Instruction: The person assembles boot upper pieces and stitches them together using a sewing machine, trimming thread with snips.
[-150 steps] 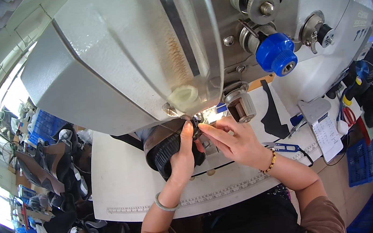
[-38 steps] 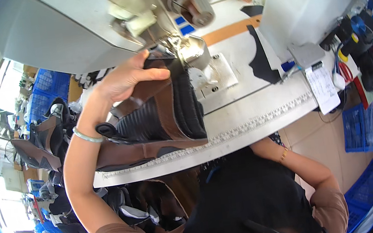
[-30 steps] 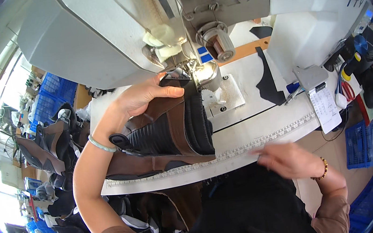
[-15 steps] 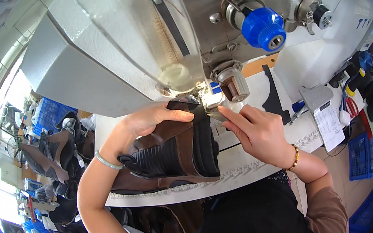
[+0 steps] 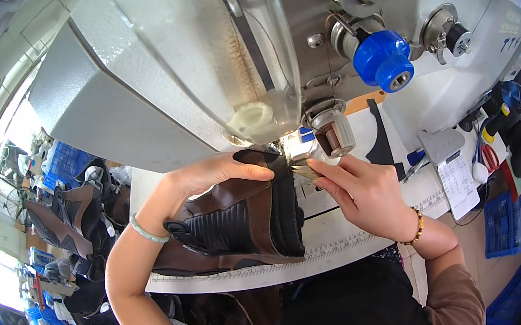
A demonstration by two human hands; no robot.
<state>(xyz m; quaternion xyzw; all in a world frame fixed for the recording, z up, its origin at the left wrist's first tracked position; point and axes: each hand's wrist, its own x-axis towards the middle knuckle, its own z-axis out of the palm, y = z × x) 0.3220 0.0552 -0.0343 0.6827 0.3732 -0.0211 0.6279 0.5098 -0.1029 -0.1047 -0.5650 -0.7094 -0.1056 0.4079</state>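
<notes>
A brown and black boot [image 5: 258, 218] lies on its side on the white machine table, with its top edge under the sewing machine [image 5: 188, 60] head. My left hand [image 5: 225, 172] grips the boot's upper edge, thumb on top and the other fingers mostly hidden behind the leather. Between thumb and fingers, my right hand [image 5: 366, 191] holds a small pointed metal tool, like thread snips [image 5: 305, 170]. Its tip is at the boot's edge, close to the needle area; whether it touches the boot I cannot tell.
A curved ruler strip [image 5: 375, 234] runs along the table's front. To the right lie a black cut piece [image 5: 378, 144], a clipped paper slip [image 5: 457, 182] and red-handled scissors [image 5: 490, 158]. Blue crates [image 5: 502, 223] stand at the right; boots [image 5: 77, 216] are piled at the left.
The view has shifted slightly, so the machine sits a little further right and lower. Both hands keep their grips; the boot's near end and the metal tool sit slightly lower.
</notes>
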